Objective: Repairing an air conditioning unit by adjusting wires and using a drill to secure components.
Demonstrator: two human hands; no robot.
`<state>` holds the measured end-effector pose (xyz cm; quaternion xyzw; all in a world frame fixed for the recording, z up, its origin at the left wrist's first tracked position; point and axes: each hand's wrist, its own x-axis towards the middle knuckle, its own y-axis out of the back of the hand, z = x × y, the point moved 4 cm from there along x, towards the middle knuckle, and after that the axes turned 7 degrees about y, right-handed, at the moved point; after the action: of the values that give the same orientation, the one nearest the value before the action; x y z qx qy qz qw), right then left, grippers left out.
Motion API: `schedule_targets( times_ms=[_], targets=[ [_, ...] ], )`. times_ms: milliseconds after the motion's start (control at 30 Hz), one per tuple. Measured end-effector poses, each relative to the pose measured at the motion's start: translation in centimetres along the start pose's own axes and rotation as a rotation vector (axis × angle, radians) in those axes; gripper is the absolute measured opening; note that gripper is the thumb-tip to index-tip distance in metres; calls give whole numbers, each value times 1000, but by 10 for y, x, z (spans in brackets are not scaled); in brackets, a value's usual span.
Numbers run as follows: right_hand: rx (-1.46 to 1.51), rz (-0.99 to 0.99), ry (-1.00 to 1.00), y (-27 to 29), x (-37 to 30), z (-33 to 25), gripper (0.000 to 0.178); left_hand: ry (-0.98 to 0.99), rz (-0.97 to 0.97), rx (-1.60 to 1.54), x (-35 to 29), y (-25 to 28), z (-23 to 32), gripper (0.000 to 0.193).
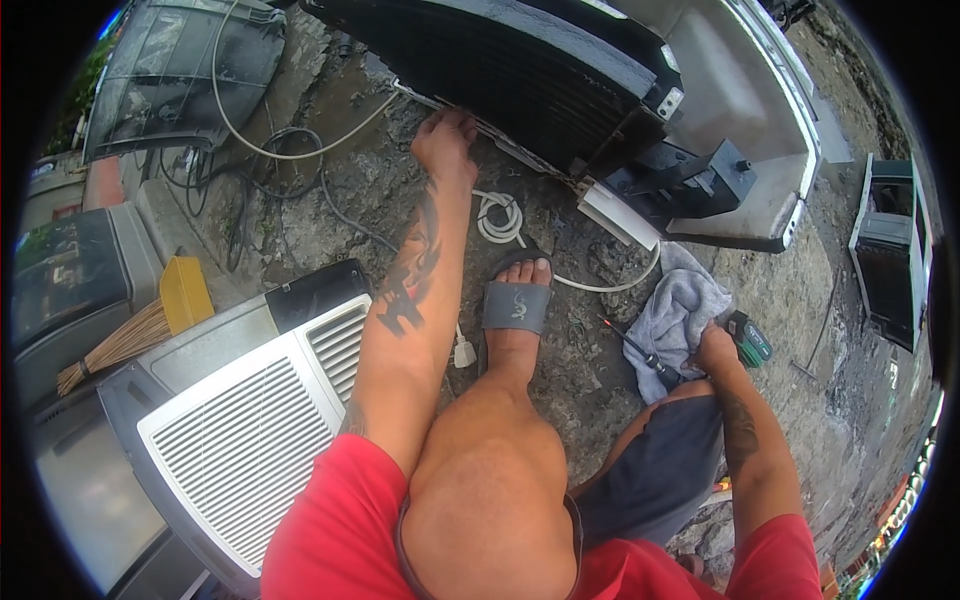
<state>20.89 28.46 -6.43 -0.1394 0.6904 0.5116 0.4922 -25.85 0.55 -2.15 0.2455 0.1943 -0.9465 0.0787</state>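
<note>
At the top centre lies an air conditioner's black inner unit [540, 85], with a finned coil and a pale lower edge. My left hand [445, 143] reaches to that edge, its fingers curled against it and their tips partly hidden. A crumpled grey towel [675, 310] lies on the ground to the right. My right hand [715, 348] is closed at the towel's right side, with cloth at its fingers. Right beside that hand is a green and black power tool [750, 340]. A thin screwdriver-like tool with a dark handle [655, 362] rests against the towel.
A white louvred front panel [240, 440] lies at the lower left. Behind it are a yellow-topped broom [185, 295] and a grey plastic housing [185, 75]. A coiled white cord [500, 215] lies by my sandalled foot [517, 305]. Another unit [890, 250] stands far right.
</note>
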Motion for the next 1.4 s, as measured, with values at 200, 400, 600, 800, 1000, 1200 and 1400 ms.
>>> schedule_targets(
  times_ms=[200,400,600,800,1000,1200,1400],
  targets=[
    [34,20,-2,-1,-1,2,101,-34,36,42,0,-3,8,9],
    [16,17,4,3,-2,0,102,54,61,-33,1,-5,9,9],
    [22,11,-15,6,-3,-3,104,68,75,-25,3,-5,10,10],
    [23,13,-15,0,-1,1,106,-18,119,120,7,-11,16,9],
    [27,31,-5,3,1,-1,104,-6,53,76,-5,-10,11,10],
    [39,34,-25,0,0,3,105,131,-95,144,-47,-12,-14,15],
    [19,35,-17,-2,1,3,108,212,-124,99,-55,-14,-26,15]
  ],
)
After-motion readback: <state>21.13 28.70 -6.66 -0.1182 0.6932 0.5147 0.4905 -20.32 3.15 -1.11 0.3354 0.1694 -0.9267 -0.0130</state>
